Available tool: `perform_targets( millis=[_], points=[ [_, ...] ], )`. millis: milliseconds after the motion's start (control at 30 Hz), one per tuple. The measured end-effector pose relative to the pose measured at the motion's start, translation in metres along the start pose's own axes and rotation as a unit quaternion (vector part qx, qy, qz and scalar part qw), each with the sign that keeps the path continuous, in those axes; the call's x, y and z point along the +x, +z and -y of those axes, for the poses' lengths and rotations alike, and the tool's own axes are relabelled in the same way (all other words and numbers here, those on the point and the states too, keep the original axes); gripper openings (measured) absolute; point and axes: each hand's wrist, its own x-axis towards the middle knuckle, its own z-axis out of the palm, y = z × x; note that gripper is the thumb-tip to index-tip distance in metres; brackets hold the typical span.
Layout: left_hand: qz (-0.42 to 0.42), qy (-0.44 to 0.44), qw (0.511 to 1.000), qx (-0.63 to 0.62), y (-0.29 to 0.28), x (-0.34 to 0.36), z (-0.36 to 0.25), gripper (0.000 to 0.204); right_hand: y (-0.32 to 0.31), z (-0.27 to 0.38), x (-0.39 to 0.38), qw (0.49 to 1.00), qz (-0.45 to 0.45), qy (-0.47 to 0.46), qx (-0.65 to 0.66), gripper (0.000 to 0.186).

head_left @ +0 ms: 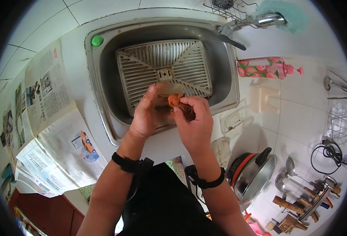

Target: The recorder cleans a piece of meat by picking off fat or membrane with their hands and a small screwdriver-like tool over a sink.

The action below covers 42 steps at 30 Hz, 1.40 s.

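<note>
Over the near side of the sink (236,84), my hands are close together. In my left hand (144,112) is a see-through rounded piece (164,89), like a small glass or clear container. Its exact kind is hard to tell. Pinched in the fingers of my right hand (197,122) is a crumpled orange-brown cloth (176,99), touching the see-through piece at its right side. Beneath them, a ribbed metal drip tray (142,67) lies tilted in the basin, its near edge partly hidden by my hands.
Spread newspaper (59,118) covers the counter on the left. The faucet (236,31) stands at the far right corner, with a pink-patterned bottle (266,68) beside the sink. A lidded pan (252,177) and a utensil rack (315,200) are at the right. A green round plug (97,41) sits on the sink's far-left corner.
</note>
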Motion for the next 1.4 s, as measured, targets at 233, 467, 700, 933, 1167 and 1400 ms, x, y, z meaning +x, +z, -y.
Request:
perform_targets(
  millis=[233, 467, 700, 933, 1167, 1400],
  points=[
    [-0.046, 0.003, 0.998, -0.048, -0.003, -0.003, 0.002, 0.071, 0.009, 0.021, 0.002, 0.968, 0.029, -0.016, -0.251, 0.022],
    [-0.026, 0.03, 0.998, -0.039, -0.008, -0.007, 0.008, 0.072, 0.001, 0.016, 0.007, 0.964, 0.107, -0.038, -0.241, 0.015],
    [-0.032, -0.023, 0.997, -0.061, -0.008, -0.004, 0.004, 0.073, -0.008, 0.024, 0.019, 0.943, 0.227, -0.095, -0.225, 0.011],
    [-0.009, -0.071, 0.995, -0.074, -0.01, 0.003, 0.005, 0.067, -0.009, 0.021, 0.013, 0.927, 0.198, -0.12, -0.296, 0.012],
    [0.033, 0.016, 0.998, -0.053, -0.015, 0.0, 0.01, 0.071, -0.013, 0.031, 0.016, 0.897, 0.224, -0.137, -0.357, 0.01],
    [-0.048, -0.035, 0.993, -0.097, -0.006, -0.009, 0.0, 0.078, -0.008, 0.018, 0.007, 0.993, 0.103, -0.004, -0.063, 0.013]
  ],
)
